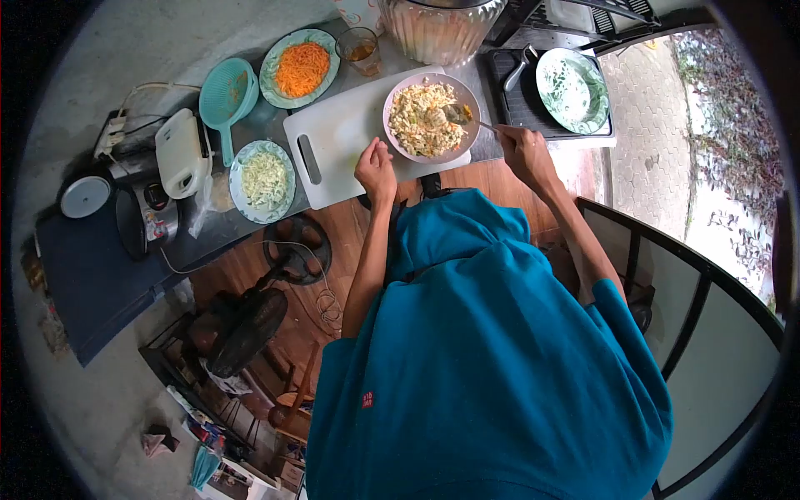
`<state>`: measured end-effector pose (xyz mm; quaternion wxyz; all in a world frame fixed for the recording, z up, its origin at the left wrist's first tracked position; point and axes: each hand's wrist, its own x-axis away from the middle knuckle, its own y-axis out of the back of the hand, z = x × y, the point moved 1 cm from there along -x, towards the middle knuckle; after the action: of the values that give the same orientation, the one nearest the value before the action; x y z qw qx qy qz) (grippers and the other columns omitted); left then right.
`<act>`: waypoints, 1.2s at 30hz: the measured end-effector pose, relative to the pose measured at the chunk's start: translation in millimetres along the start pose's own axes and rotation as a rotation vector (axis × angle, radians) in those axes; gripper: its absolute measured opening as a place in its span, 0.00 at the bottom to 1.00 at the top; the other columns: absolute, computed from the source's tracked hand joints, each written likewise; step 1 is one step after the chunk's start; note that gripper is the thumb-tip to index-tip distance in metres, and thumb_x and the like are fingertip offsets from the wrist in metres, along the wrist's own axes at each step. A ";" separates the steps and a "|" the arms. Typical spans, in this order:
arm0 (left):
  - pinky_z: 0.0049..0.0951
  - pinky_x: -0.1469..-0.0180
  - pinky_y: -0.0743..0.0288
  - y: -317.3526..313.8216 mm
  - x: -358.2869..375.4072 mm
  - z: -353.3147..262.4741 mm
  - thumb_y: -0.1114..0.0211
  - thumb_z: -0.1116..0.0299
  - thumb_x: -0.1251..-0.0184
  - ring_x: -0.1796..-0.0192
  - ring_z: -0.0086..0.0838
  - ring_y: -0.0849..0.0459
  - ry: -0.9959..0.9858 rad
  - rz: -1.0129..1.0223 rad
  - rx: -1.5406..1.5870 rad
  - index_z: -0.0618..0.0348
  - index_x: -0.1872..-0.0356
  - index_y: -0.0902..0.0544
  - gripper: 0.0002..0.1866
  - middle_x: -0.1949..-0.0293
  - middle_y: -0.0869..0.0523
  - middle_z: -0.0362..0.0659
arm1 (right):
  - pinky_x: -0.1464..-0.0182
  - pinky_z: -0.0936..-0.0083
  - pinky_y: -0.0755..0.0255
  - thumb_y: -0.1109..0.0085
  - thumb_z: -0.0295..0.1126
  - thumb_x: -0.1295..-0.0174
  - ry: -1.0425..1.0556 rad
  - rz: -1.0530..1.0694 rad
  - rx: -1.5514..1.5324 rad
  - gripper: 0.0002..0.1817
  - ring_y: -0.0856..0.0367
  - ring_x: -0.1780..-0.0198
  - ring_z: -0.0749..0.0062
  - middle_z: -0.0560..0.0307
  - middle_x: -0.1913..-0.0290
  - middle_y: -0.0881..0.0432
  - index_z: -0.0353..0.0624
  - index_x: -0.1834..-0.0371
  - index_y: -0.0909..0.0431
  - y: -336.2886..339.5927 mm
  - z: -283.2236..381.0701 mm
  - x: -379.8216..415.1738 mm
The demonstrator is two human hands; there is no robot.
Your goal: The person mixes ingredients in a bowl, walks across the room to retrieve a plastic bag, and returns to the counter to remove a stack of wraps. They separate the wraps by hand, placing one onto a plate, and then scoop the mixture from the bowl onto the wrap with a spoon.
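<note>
A pinkish bowl (427, 156) of chopped, mixed salad with orange and green bits sits on the right part of the white cutting board (342, 125). My right hand (527, 156) is closed around the handle of a metal spoon (457, 115), whose head rests in the salad at the bowl's right side. Just left of the bowl, over the board's near edge, my left hand (377, 171) is loosely curled with nothing showing in its fingers.
Left of the board are plates of shredded carrot (302, 70) and chopped cabbage (264, 180), with a teal strainer (227, 96) between. A glass (360, 52) and ribbed container (440, 33) stand behind. At right, a patterned plate (572, 90) and peeler-like tool (521, 67) lie on a black griddle.
</note>
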<state>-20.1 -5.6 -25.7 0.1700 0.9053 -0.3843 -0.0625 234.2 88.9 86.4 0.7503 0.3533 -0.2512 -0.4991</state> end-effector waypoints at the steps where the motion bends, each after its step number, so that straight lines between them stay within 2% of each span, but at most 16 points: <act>1: 0.29 0.63 0.21 -0.6 2.7 3.9 0.39 0.64 0.32 0.66 0.32 0.16 0.162 0.076 0.142 0.70 0.53 0.19 0.16 0.63 0.16 0.48 | 0.70 0.62 0.26 0.46 0.25 0.41 0.016 0.018 -0.031 0.10 0.19 0.72 0.45 0.35 0.73 0.22 0.35 0.61 0.17 5.4 5.1 1.6; 2: 0.27 0.66 0.19 -1.9 5.7 7.7 0.41 0.63 0.29 0.69 0.31 0.15 0.324 0.153 0.284 0.74 0.51 0.22 0.19 0.62 0.16 0.50 | 0.69 0.57 0.25 0.50 0.26 0.40 0.036 0.056 -0.039 0.12 0.19 0.73 0.43 0.34 0.75 0.22 0.38 0.60 0.16 4.9 8.9 3.8; 3: 0.27 0.66 0.19 -2.5 8.6 9.2 0.41 0.63 0.29 0.69 0.31 0.15 0.325 0.155 0.283 0.74 0.51 0.22 0.19 0.62 0.16 0.50 | 0.69 0.57 0.25 0.50 0.26 0.40 0.033 0.055 -0.040 0.12 0.19 0.73 0.43 0.34 0.75 0.22 0.38 0.60 0.16 1.5 11.2 4.6; 5: 0.28 0.64 0.18 -6.2 13.1 12.6 0.44 0.63 0.27 0.67 0.32 0.14 0.457 0.233 0.391 0.74 0.46 0.25 0.20 0.64 0.16 0.50 | 0.70 0.56 0.26 0.49 0.26 0.41 0.079 0.166 -0.027 0.12 0.20 0.74 0.43 0.34 0.75 0.23 0.38 0.59 0.16 -11.0 14.8 6.4; 8: 0.28 0.64 0.18 -7.2 13.8 11.5 0.45 0.63 0.27 0.67 0.33 0.14 0.468 0.299 0.421 0.74 0.46 0.26 0.20 0.64 0.16 0.51 | 0.69 0.55 0.25 0.49 0.27 0.41 0.064 0.163 -0.004 0.12 0.20 0.73 0.42 0.33 0.75 0.22 0.39 0.59 0.16 -32.6 1.6 6.7; 11: 0.28 0.64 0.18 -7.8 14.6 7.9 0.45 0.63 0.27 0.67 0.33 0.14 0.456 0.273 0.442 0.74 0.46 0.26 0.21 0.64 0.16 0.50 | 0.68 0.54 0.24 0.49 0.27 0.41 0.046 0.138 0.015 0.12 0.20 0.73 0.41 0.33 0.75 0.22 0.39 0.61 0.16 -24.0 -1.4 2.8; 17: 0.24 0.67 0.19 -8.6 13.4 20.0 0.43 0.63 0.28 0.70 0.29 0.15 0.438 0.217 0.464 0.72 0.47 0.24 0.19 0.62 0.16 0.48 | 0.64 0.52 0.24 0.51 0.26 0.42 0.027 0.034 -0.042 0.10 0.20 0.71 0.39 0.33 0.75 0.22 0.37 0.67 0.17 -11.3 35.7 -3.8; 19: 0.26 0.64 0.18 -7.5 12.8 17.0 0.46 0.64 0.27 0.68 0.31 0.14 0.463 0.242 0.471 0.71 0.49 0.24 0.17 0.64 0.16 0.50 | 0.63 0.51 0.24 0.51 0.27 0.43 0.023 0.075 0.000 0.10 0.20 0.72 0.40 0.34 0.74 0.21 0.38 0.72 0.19 -36.0 41.5 -8.1; 23: 0.26 0.65 0.18 -4.8 10.7 17.0 0.47 0.63 0.26 0.68 0.30 0.14 0.481 0.234 0.456 0.70 0.51 0.23 0.17 0.67 0.15 0.49 | 0.65 0.49 0.24 0.52 0.28 0.42 -0.021 0.150 0.109 0.10 0.19 0.70 0.38 0.33 0.75 0.21 0.39 0.73 0.20 -77.4 37.2 0.7; 27: 0.26 0.65 0.18 -5.5 11.5 21.1 0.45 0.62 0.27 0.68 0.30 0.14 0.456 0.233 0.480 0.70 0.50 0.23 0.18 0.65 0.15 0.49 | 0.68 0.54 0.25 0.48 0.26 0.43 -0.063 0.087 0.106 0.08 0.20 0.73 0.41 0.33 0.75 0.23 0.38 0.69 0.17 -58.9 19.7 0.7; 29: 0.25 0.68 0.20 -6.3 12.3 18.3 0.43 0.63 0.28 0.70 0.29 0.15 0.495 0.208 0.467 0.72 0.48 0.24 0.19 0.67 0.17 0.46 | 0.66 0.50 0.24 0.51 0.27 0.41 0.060 0.149 0.087 0.10 0.19 0.70 0.40 0.34 0.75 0.21 0.40 0.67 0.17 -36.3 13.3 -1.2; 30: 0.25 0.68 0.20 -6.2 12.4 17.8 0.43 0.63 0.28 0.70 0.29 0.15 0.496 0.201 0.468 0.72 0.48 0.24 0.19 0.67 0.17 0.46 | 0.66 0.53 0.24 0.49 0.27 0.41 0.079 0.054 -0.003 0.11 0.19 0.70 0.41 0.35 0.74 0.20 0.41 0.63 0.16 -23.0 14.8 -2.3; 31: 0.25 0.67 0.20 -6.5 12.9 17.0 0.43 0.63 0.28 0.70 0.29 0.15 0.473 0.209 0.472 0.72 0.48 0.25 0.19 0.65 0.17 0.47 | 0.67 0.56 0.24 0.48 0.27 0.41 0.043 0.048 0.039 0.10 0.19 0.71 0.42 0.36 0.73 0.20 0.41 0.62 0.16 -8.9 17.7 -7.1; 34: 0.26 0.66 0.19 -10.2 15.5 20.0 0.42 0.63 0.29 0.70 0.30 0.15 0.432 0.230 0.477 0.72 0.47 0.25 0.20 0.62 0.16 0.48 | 0.68 0.57 0.24 0.47 0.28 0.42 0.055 0.049 0.062 0.10 0.18 0.70 0.44 0.37 0.72 0.20 0.41 0.61 0.16 3.7 -3.7 -35.9; 36: 0.26 0.66 0.18 -13.6 12.1 20.3 0.42 0.64 0.29 0.70 0.30 0.15 0.407 0.236 0.481 0.73 0.47 0.25 0.20 0.61 0.16 0.49 | 0.67 0.58 0.25 0.47 0.28 0.41 0.193 -0.010 0.161 0.12 0.18 0.69 0.46 0.38 0.72 0.19 0.41 0.56 0.18 2.5 -13.6 -55.4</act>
<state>-7.4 -10.7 -49.2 0.0307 0.8627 -0.4483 0.2319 224.7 144.6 78.5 0.7377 0.4600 -0.2153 -0.4447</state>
